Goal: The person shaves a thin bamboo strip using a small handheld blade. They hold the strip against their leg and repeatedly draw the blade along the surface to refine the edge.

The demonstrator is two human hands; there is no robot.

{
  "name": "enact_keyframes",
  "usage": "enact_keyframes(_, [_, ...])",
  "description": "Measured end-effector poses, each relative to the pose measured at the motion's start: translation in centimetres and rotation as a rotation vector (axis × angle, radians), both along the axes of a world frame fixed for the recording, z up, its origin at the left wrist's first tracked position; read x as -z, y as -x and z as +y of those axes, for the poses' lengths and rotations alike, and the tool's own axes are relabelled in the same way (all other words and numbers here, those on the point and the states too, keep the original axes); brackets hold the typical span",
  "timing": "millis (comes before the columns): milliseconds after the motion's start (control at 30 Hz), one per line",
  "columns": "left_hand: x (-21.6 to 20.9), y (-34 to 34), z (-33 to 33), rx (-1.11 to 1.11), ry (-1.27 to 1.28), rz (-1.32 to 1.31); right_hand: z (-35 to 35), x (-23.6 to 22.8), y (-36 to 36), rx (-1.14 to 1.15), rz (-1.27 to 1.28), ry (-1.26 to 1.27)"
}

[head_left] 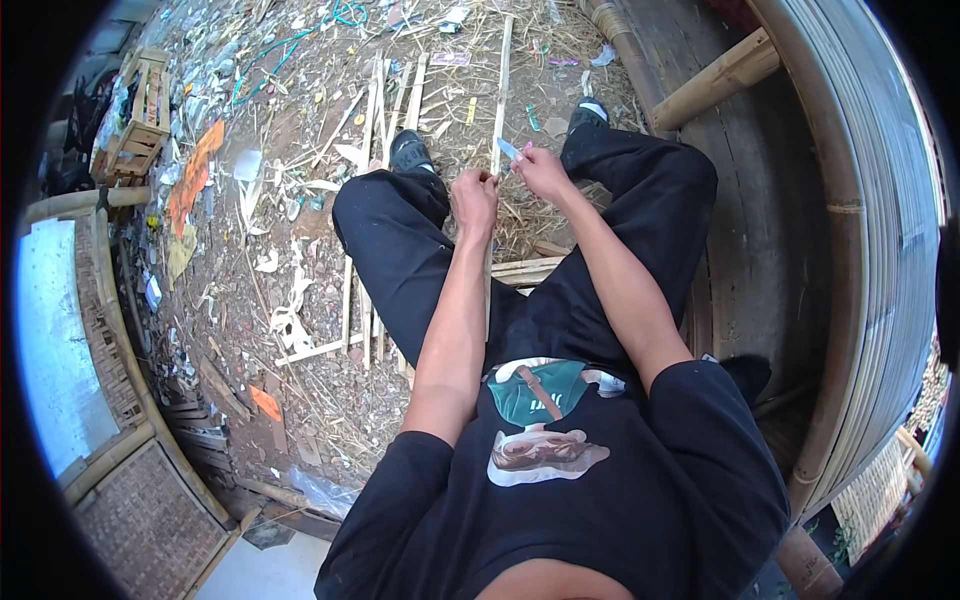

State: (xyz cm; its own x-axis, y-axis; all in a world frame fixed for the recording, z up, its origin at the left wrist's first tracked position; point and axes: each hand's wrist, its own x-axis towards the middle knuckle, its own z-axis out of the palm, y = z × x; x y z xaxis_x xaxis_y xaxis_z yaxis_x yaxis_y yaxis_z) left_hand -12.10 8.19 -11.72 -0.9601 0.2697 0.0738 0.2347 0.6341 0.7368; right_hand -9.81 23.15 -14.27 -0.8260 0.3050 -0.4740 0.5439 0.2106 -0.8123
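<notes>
A long, pale bamboo strip [502, 85] runs away from me between my knees, its near end reaching down toward my lap. My left hand [475, 203] is closed around it at about knee height. In my right hand [543, 175] is a small knife [508, 149], gripped by what looks like a pink handle. Its blade points up and left and lies against or very close to the strip, just beyond my left hand. Whether the edge touches the bamboo I cannot tell.
More split bamboo strips [376, 115] lie left of and under my left leg. Shavings and litter cover the dirt ground [290, 190]. A wooden crate [138, 140] stands at the far left. To my right are a bamboo pole [722, 78] and a slatted bamboo structure [880, 240].
</notes>
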Motion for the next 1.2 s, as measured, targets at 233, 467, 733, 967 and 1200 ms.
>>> enact_keyframes(233, [1.3,-0.2,0.6,0.032,0.007,0.159,0.1,0.3,0.1,-0.006,0.005,-0.052])
enact_keyframes(467, [0.3,-0.1,1.4,-0.11,0.044,-0.029,-0.5,0.3,-0.1,-0.007,0.016,-0.088])
enact_keyframes(733, [0.3,-0.3,1.6,-0.258,0.065,-0.095,-1.0,0.7,-0.2,0.01,0.038,-0.103])
enact_keyframes(967, [0.4,0.7,0.7,-0.403,-0.082,-0.161,-1.2,0.4,-0.2,0.024,-0.039,-0.019])
enact_keyframes(1200, [3.5,0.9,-0.8,-0.414,-0.017,0.167,-1.5,-0.9,0.0,0.049,-0.062,-0.002])
